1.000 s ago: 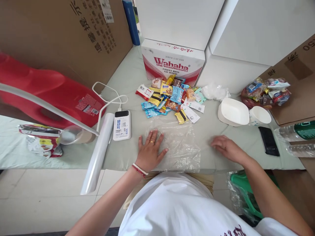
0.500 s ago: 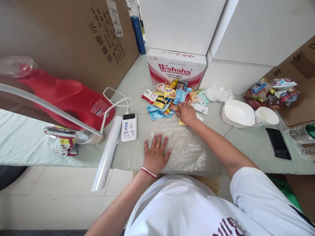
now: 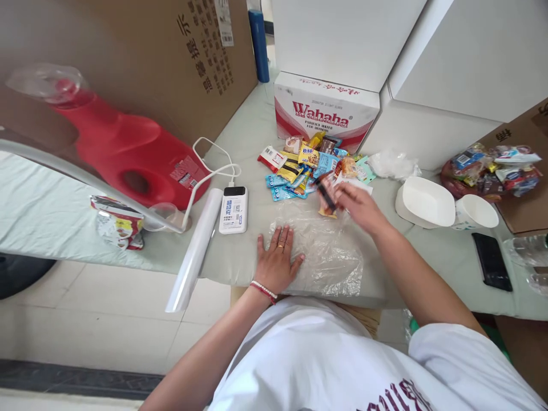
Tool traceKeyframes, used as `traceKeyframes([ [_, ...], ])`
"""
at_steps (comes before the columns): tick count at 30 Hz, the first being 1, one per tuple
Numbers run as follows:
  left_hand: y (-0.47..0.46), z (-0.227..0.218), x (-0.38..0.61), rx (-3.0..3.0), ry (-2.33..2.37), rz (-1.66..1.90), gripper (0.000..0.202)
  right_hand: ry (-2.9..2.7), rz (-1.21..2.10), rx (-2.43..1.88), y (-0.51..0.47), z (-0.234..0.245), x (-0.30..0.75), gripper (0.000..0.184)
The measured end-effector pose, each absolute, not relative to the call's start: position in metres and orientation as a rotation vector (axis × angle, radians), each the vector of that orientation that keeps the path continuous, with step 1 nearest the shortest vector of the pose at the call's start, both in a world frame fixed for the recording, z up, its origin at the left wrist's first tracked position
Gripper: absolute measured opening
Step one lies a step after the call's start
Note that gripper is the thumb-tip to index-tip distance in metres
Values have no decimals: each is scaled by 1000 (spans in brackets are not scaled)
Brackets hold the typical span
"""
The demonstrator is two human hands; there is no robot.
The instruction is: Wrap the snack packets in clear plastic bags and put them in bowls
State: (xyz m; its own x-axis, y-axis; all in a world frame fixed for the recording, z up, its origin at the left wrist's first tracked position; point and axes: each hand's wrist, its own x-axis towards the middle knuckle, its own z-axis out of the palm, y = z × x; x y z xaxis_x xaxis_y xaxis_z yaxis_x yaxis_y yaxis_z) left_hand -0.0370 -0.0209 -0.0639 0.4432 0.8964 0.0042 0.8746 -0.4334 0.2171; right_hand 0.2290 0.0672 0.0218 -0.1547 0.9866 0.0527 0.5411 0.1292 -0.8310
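Observation:
My left hand (image 3: 277, 260) lies flat with fingers spread, at the left edge of a clear plastic bag (image 3: 327, 257) laid out on the table. In my right hand (image 3: 359, 205) is a snack packet (image 3: 326, 191) with a dark band, blurred by motion and held between thumb and fingers. Just beyond it sits a pile of small wrapped snacks: a yellow cookie packet (image 3: 308, 154), a light-blue packet (image 3: 326, 164), a red and white packet (image 3: 272, 158) and several others. A yellowish packet (image 3: 327, 213) lies partly under the held one.
A Wahaha water carton (image 3: 327, 111) stands behind the pile. To the right are a white bowl (image 3: 423, 202), a paper cup (image 3: 475, 212), a phone (image 3: 491, 261) and a bowl of snacks (image 3: 454, 185). On the left are a power bank (image 3: 233, 214), a plastic roll (image 3: 194, 251) and a red jug (image 3: 141, 154).
My right hand has picked a packet from the pile and drawn it slightly right and toward me. My left hand stays flat on the bag's edge. The camera view has shifted a little.

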Motion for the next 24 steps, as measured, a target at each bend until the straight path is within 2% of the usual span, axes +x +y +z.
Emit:
traceKeyframes([
  [3,-19,-65,-39,2503,1544,205,68,-1943,1396,-1371,21,19,211,41],
  [6,-14,-67,-49,2487,1508,225,64,-1832,1517,-1527,-10,-2,219,44],
  [10,-14,-64,-67,2557,1324,152,57,-1509,1466,-1790,-26,-16,261,48],
  [13,-27,-61,-71,2618,1272,138,56,-1307,1478,-1778,-21,-2,284,50],
  [17,-52,-65,-65,2667,1251,192,56,-1059,1254,-1716,13,16,279,50],
  [20,-63,-70,-63,2686,1262,221,55,-1121,1116,-1848,51,12,257,46],
  [24,-66,-72,-68,2704,1245,260,55,-1513,839,-2288,78,2,231,38],
])
